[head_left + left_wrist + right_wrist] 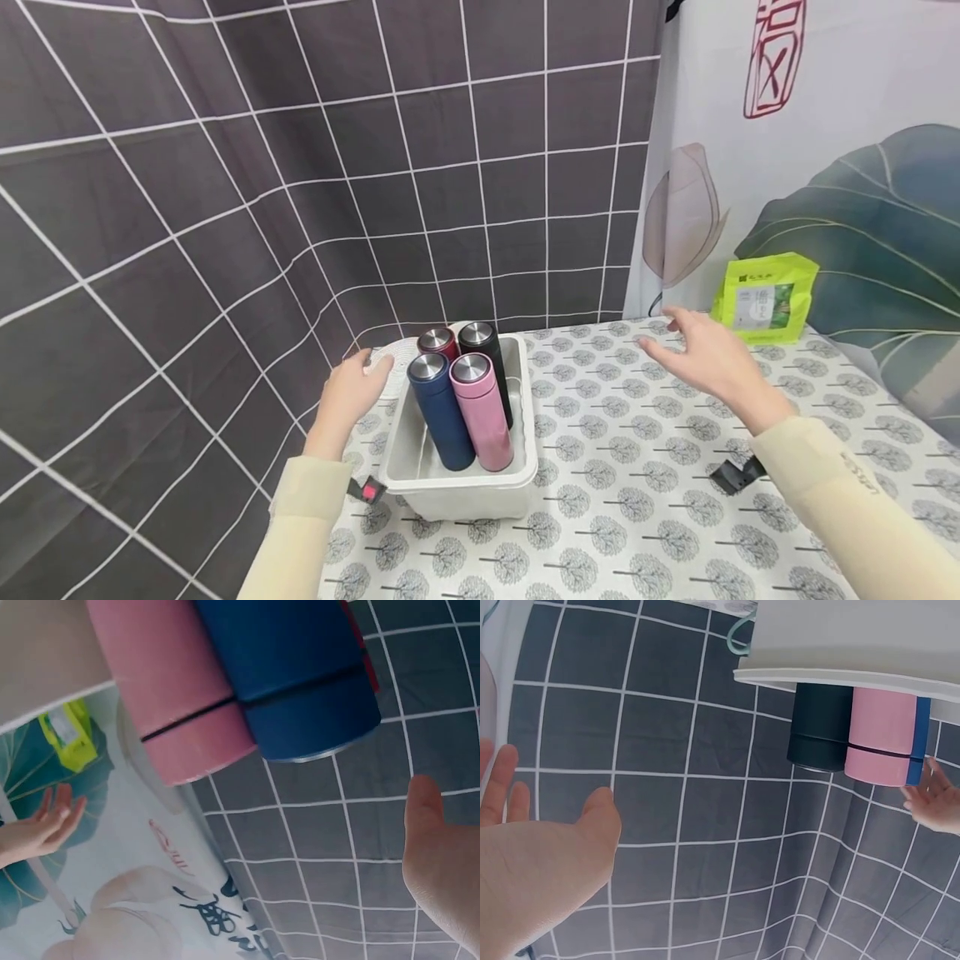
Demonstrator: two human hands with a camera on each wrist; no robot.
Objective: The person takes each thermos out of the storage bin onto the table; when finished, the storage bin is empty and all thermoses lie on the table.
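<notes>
Head view, from the left: the left hand [352, 393] lies with loose, nearly straight fingers at the far left corner of a white bin [457, 487], fingertips touching a pale round lid-like disc [390, 364] behind the rim; it grips nothing. The bin stands on the worktop [637, 517], which wears a tree-print cloth, and holds four flasks upright and packed together: a blue flask [442, 412] and a pink flask [483, 412] in front, a red flask [438, 342] and a black flask [483, 346] behind. Further right, the right hand [708, 354] hovers above the worktop, palm down, fingers spread and empty, well apart from the bin. Beyond it a green pouch [763, 300] stands against the leaf-print curtain.
</notes>
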